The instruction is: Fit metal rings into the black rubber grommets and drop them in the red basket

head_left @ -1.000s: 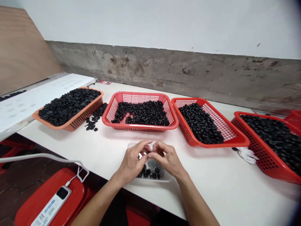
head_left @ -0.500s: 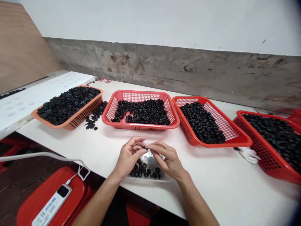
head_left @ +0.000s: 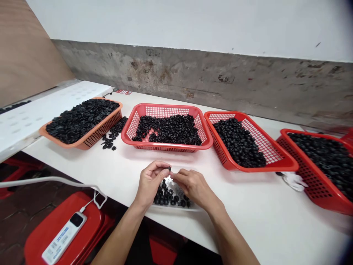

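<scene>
A small round black part point(head_left: 168, 169) is pinched between the thumb and fingers of my left hand point(head_left: 149, 182). Close beside it, my right hand point(head_left: 194, 186) has its thumb and forefinger pressed together; whatever lies between those tips is too small to make out. Both hands hover over a shallow clear tray point(head_left: 176, 208) near the table's front edge. Several round black parts point(head_left: 165, 197) lie in the tray, with tiny pale pieces behind them, partly covered by my right hand.
Beyond my hands stands a red basket point(head_left: 167, 147) of small black rings. Two more red baskets point(head_left: 248, 169) point(head_left: 311, 180) of black parts are to the right. An orange basket point(head_left: 88, 141) holds flat black pieces, some spilled beside it point(head_left: 109, 141). A power bank point(head_left: 64, 237) lies on a red stool point(head_left: 38, 235).
My left fingers now show the round black part upright at their tips. My right fingertips have drawn slightly down and curled more. The whole view has shifted a little.
</scene>
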